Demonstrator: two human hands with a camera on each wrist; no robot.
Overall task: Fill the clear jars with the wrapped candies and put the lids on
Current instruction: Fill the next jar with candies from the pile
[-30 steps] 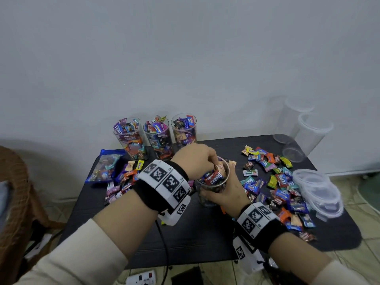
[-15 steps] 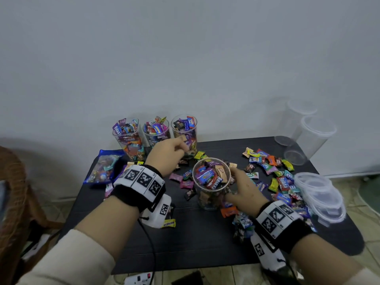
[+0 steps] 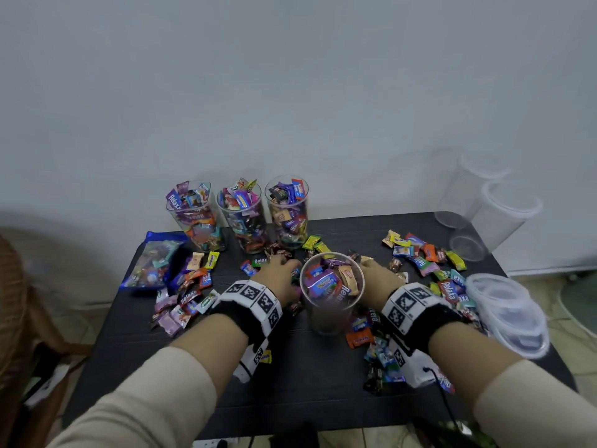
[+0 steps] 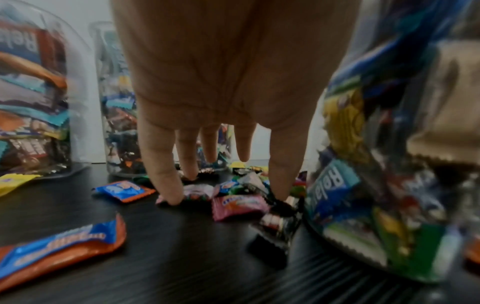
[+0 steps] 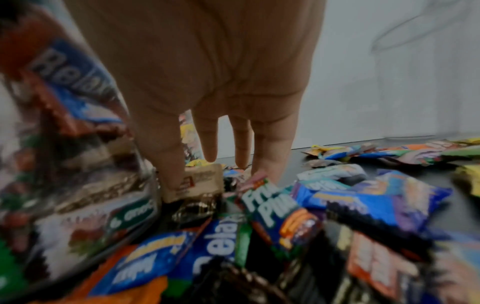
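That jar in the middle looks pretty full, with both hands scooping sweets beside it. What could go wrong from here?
1. The jar is heaped to its rim; more candies may spill back onto the table.
2. The left hand and right hand rake close on either side and could knock it over.
3. Heaped candies might keep a lid from seating; the lids lie stacked at the table's right edge, where an elbow could push them off.

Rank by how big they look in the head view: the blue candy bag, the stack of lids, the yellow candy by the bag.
1. Stack of lids, though it sits nearer the camera, which inflates it.
2. Blue candy bag.
3. Yellow candy, plainly smallest.
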